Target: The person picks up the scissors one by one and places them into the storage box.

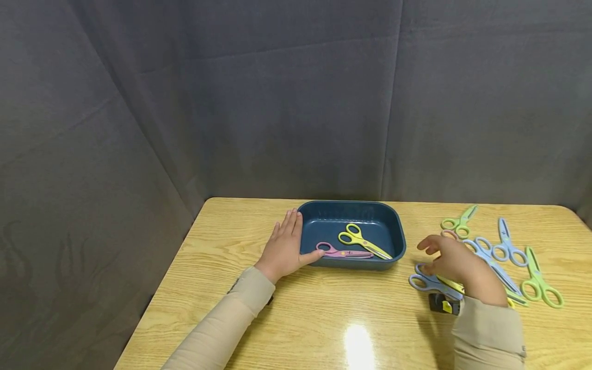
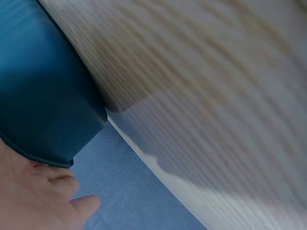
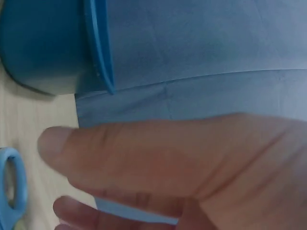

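A dark blue tray (image 1: pixel 351 263) stands near the table's back edge. Inside it lie pink scissors (image 1: pixel 344 253) and yellow scissors (image 1: pixel 365 241). My left hand (image 1: pixel 283 252) rests against the tray's left end with straight fingers, its thumb over the front rim; the left wrist view shows the palm beside the tray wall. Over the pile of scissors at the right hovers my right hand (image 1: pixel 450 262), fingers loosely bent and nothing between them. Blue scissors (image 1: pixel 432 283) lie just under it. In the right wrist view, a blue handle (image 3: pixel 19 187) shows below the thumb.
Around the right hand lie green scissors (image 1: pixel 536 280), more blue scissors (image 1: pixel 507 244) and small green scissors (image 1: pixel 460 223); yellow scissors are partly hidden beneath the hand. A grey curtain (image 1: pixel 296 113) hangs behind the wooden table (image 1: pixel 305 318).
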Available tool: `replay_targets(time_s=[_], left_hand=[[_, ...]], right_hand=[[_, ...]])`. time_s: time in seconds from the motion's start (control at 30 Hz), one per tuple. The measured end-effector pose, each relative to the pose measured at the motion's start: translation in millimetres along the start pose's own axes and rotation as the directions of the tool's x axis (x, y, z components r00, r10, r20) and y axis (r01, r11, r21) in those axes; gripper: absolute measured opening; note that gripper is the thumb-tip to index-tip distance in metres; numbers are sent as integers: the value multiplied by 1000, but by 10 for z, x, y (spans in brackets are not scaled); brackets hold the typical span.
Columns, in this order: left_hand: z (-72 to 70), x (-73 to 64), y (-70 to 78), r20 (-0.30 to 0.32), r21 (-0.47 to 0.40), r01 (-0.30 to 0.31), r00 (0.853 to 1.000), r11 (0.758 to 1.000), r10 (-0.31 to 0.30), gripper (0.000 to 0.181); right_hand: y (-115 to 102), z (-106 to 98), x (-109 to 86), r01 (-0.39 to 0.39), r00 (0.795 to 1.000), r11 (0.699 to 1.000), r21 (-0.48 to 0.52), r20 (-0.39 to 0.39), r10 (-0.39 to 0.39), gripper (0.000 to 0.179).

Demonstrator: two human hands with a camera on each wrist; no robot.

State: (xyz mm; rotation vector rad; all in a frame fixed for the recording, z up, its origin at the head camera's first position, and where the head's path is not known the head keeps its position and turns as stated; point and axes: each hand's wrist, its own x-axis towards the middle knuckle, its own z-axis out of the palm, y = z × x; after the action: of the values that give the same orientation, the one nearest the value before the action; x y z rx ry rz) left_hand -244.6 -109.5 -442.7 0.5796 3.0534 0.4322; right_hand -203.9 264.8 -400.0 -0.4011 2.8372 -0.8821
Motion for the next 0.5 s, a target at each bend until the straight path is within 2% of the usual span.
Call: replay_targets(time_s=[0.33,0.5], left_hand=[[-14,-49,9,-1,1,-2,1000,1000,2,111],[-9,-28,13,-1,4,0,1000,1000,0,112]], right_hand=[[33,166,14,-89,990,996,-12,113,89,56],[-15,227,13,-103,986,993,-50,123,109,56]])
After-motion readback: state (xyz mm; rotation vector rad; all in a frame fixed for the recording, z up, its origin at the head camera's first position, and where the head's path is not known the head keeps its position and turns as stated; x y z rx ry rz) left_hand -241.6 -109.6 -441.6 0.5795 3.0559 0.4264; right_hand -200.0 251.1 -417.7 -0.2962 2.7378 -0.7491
